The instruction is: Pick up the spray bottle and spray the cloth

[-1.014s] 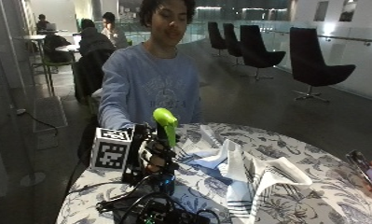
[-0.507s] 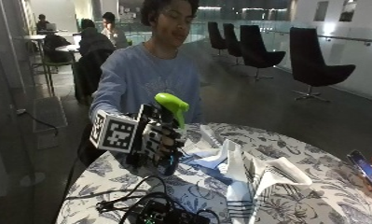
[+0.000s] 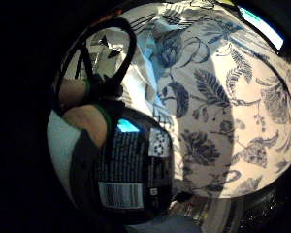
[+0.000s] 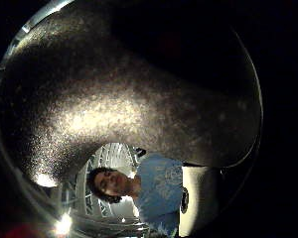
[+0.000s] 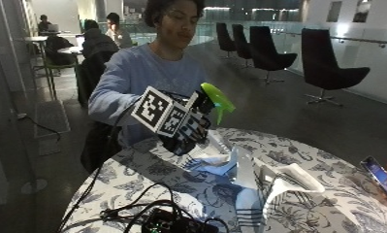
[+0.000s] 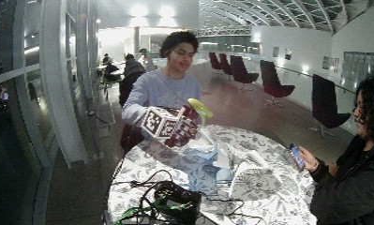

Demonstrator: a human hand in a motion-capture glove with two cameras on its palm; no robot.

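Gripping the bottle [image 5: 209,104] in your right hand [image 5: 183,128] at frame centre, aim its nozzle down at the cloth [image 5: 270,182] on the counter [image 5: 135,170] lower right, then squeeze.

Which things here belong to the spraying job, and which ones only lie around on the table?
Part of the job:
- spray bottle, lifted above the table
- gloved right hand gripping it
- cloth, crumpled on the table

Just lying about:
- black device with cables at the table's near edge
- phone in a bystander's hand

Dark spray bottle [image 4: 129,94] close to palm, person in blue top [image 4: 159,191] beyond
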